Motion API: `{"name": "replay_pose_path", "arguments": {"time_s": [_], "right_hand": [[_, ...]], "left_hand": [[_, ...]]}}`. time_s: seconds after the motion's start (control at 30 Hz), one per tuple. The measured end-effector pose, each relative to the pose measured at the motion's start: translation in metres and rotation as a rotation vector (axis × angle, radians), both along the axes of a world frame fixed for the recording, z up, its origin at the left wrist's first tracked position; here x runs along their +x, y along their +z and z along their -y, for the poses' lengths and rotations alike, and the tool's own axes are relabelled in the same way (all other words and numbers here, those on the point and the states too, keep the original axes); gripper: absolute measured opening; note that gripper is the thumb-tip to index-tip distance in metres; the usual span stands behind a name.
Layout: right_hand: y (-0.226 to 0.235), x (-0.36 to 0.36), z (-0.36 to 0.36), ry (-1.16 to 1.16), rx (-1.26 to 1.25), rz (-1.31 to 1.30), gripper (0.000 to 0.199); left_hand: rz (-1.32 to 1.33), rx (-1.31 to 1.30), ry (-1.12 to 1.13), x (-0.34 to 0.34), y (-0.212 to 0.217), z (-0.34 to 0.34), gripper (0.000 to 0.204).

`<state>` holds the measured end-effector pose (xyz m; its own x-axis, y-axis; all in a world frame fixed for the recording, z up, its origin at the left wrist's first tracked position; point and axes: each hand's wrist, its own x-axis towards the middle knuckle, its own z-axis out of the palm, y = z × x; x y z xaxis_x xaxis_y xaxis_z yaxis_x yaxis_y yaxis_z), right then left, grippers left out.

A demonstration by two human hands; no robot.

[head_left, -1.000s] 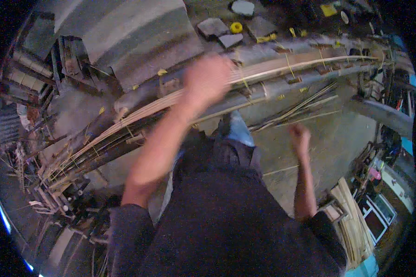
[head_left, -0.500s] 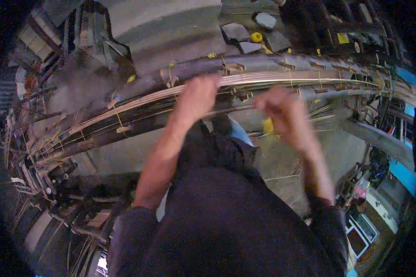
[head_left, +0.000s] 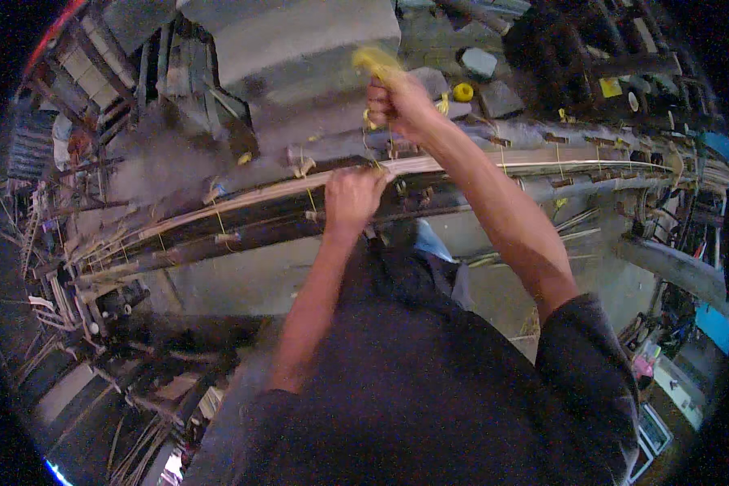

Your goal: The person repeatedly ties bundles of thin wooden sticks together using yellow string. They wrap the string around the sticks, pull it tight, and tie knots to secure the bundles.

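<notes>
A long curved bundle of pale cane strips runs left to right across a dark frame, tied at intervals with yellow string. My left hand grips the bundle near its middle. My right hand is raised just above and behind it, closed on a length of yellow string that runs down toward the bundle. My dark shirt fills the lower part of the view.
A yellow spool and grey stone blocks lie on the ground beyond the frame. Racks and loose canes crowd the left side. A thick grey pole and clutter stand at the right.
My right hand has risen from beside the bundle to above it, pulling yellow string upward. My left hand has stayed on the cane bundle. The view has tilted slightly.
</notes>
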<state>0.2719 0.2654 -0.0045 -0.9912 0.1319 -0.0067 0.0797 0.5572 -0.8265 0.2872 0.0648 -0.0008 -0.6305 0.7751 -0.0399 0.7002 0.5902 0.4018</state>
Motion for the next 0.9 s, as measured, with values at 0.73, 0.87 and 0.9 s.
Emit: {"name": "replay_pose_path", "arguments": {"time_s": [0.73, 0.87, 0.9], "right_hand": [[0.036, 0.133, 0.014, -0.047, 0.613, -0.193, 0.024], [0.08, 0.171, 0.046, -0.599, 0.467, -0.165, 0.008], [0.098, 0.189, 0.066, -0.775, 0.513, -0.109, 0.006]], "left_hand": [[0.533, 0.034, -0.06, -0.155, -0.02, -0.084, 0.032], [0.547, 0.332, -0.166, -0.176, 0.017, -0.002, 0.032], [0.535, 0.373, -0.113, -0.183, 0.024, 0.022, 0.031]]}}
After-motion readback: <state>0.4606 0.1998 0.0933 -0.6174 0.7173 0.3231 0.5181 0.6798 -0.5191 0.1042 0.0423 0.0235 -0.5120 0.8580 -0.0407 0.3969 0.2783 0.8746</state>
